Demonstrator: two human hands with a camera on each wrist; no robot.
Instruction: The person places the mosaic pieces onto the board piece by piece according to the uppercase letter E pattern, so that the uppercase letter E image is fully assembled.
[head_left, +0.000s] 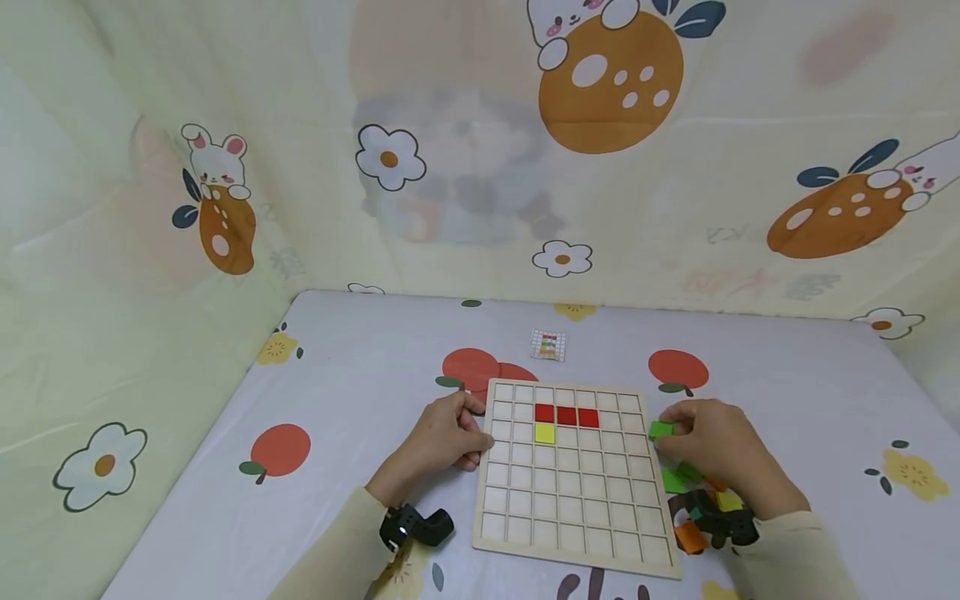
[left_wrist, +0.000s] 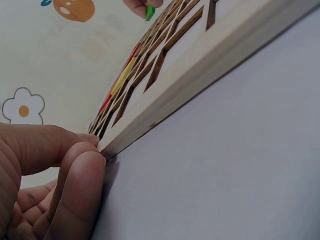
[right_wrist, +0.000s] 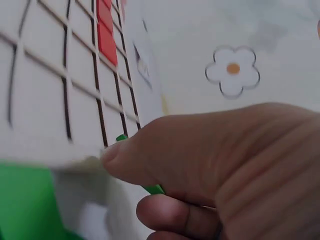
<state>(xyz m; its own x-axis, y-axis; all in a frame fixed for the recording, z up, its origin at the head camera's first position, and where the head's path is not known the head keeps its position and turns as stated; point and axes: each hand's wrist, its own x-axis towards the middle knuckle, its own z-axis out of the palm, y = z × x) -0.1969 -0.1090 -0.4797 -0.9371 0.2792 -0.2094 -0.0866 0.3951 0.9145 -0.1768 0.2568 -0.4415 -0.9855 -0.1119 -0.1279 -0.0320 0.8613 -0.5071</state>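
A wooden grid board (head_left: 570,483) lies on the table, with three red tiles (head_left: 567,415) in a row and a yellow tile (head_left: 544,433) below the leftmost. At its left edge, my left hand (head_left: 444,433) holds the board's rim (left_wrist: 150,112) with thumb and fingers. My right hand (head_left: 716,446) pinches a green tile (head_left: 661,429) just off the board's right edge. Part of that tile (right_wrist: 154,189) shows below the thumb in the right wrist view; fingers hide the rest. In the left wrist view the same green tile (left_wrist: 150,12) appears at the top.
Loose green tiles (head_left: 672,482), an orange tile (head_left: 690,537) and a yellow tile (head_left: 729,500) lie under the right wrist, partly hidden. A small card with a coloured grid pattern (head_left: 549,345) lies beyond the board. A patterned cloth wall (head_left: 465,208) rises behind the table.
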